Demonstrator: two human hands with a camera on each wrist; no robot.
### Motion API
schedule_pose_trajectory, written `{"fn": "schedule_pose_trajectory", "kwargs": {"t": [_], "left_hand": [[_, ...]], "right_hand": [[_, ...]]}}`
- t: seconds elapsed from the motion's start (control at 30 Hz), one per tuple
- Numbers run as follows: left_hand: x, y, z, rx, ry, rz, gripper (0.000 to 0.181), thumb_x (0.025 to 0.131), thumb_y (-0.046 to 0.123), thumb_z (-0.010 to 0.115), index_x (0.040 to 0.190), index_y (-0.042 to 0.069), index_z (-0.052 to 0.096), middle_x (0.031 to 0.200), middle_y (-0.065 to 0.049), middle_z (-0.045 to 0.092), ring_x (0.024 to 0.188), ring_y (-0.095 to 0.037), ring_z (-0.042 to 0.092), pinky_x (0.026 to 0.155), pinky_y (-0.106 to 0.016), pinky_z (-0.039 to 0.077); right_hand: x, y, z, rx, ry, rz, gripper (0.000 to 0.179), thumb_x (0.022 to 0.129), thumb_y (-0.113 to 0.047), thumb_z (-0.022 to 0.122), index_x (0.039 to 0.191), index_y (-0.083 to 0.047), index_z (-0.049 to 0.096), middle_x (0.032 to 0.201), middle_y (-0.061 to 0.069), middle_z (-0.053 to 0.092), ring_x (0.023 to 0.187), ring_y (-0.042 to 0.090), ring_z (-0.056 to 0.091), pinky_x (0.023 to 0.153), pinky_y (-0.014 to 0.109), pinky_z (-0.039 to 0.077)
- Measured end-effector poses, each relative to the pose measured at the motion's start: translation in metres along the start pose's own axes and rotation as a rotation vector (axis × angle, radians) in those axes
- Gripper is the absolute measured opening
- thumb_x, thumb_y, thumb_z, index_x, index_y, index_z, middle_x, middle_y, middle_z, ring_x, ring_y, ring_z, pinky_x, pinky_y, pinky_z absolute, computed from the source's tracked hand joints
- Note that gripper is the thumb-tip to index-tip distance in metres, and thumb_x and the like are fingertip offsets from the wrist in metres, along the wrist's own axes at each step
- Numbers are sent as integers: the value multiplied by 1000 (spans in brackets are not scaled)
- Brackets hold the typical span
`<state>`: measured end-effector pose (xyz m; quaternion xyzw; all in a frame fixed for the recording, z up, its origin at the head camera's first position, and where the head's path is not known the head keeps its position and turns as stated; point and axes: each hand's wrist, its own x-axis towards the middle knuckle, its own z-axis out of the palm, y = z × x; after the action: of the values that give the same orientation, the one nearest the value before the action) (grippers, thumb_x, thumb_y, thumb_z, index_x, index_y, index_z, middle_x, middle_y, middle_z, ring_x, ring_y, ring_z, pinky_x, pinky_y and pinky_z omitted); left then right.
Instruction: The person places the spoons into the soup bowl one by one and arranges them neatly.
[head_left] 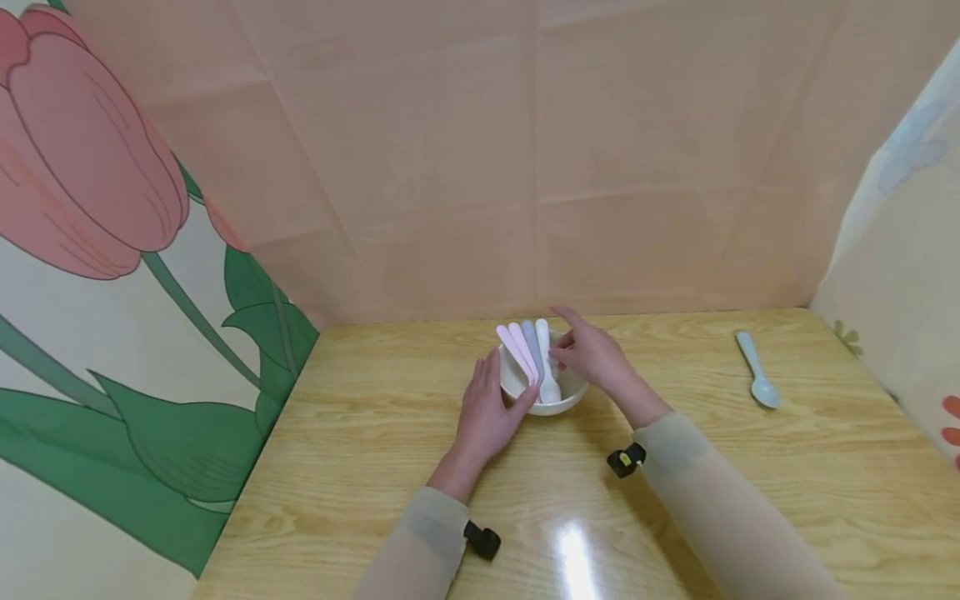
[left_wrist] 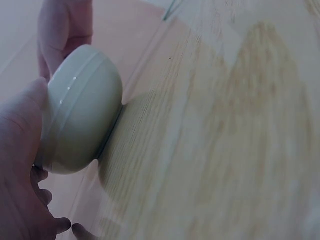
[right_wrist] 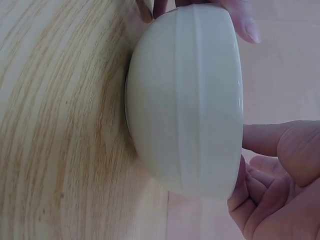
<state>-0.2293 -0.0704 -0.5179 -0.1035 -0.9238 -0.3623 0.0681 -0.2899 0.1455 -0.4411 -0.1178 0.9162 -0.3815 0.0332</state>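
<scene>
A white bowl [head_left: 561,407] stands at the far middle of the table. My left hand [head_left: 483,421] holds its left side, the thumb over the front rim and the fingers along the outer wall. Inside lean a white spoon [head_left: 550,389], a grey-blue handle [head_left: 532,340] and two pink handles [head_left: 517,342]; the lower ends of the coloured ones are largely hidden. My right hand [head_left: 592,354] is over the right rim, index finger extended, other fingertips right beside the white spoon's handle. In the right wrist view its fingers [right_wrist: 265,140] show at the bowl's rim.
A light blue spoon [head_left: 757,371] lies far right on the wooden table [head_left: 360,467]. A pinkish backdrop [head_left: 450,167] rises directly behind the table's back edge. Patterned side panels flank it, a large tulip [head_left: 97,150] on the left one.
</scene>
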Motion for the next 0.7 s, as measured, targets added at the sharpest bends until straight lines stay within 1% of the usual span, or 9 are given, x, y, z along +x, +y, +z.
{"fn": "schedule_pose_trajectory", "kwargs": {"t": [0.17,0.33,0.47,0.7], "left_hand": [[0,0,0,2,-4,-2,105,106,76,52,178,8,15,181,-20,24,167,-42,17,132,-63,23],[0,0,-1,2,-9,-9,105,106,76,52,178,9,14,181,-19,24,168,-41,17,132,-62,23],[1,0,-1,8,-9,-11,106,106,76,52,178,10,13,181,-20,24,168,-41,17,132,-62,23],[-1,1,-3,6,-14,-12,106,106,75,53,178,9,13,181,-20,24,167,-42,17,132,-62,23]], "right_hand": [[-1,1,-1,16,4,-7,79,106,-8,74,173,-10,33,110,16,79,91,32,78,89,51,57],[-2,5,-1,66,17,-14,77,106,-9,74,172,-10,35,114,18,79,93,34,78,92,52,57],[-3,6,-1,92,28,-28,76,106,-9,74,172,-10,37,116,19,79,93,34,79,91,51,58],[-2,5,1,98,17,-32,75,107,-9,74,172,-9,36,118,18,80,89,25,78,91,49,58]]}}
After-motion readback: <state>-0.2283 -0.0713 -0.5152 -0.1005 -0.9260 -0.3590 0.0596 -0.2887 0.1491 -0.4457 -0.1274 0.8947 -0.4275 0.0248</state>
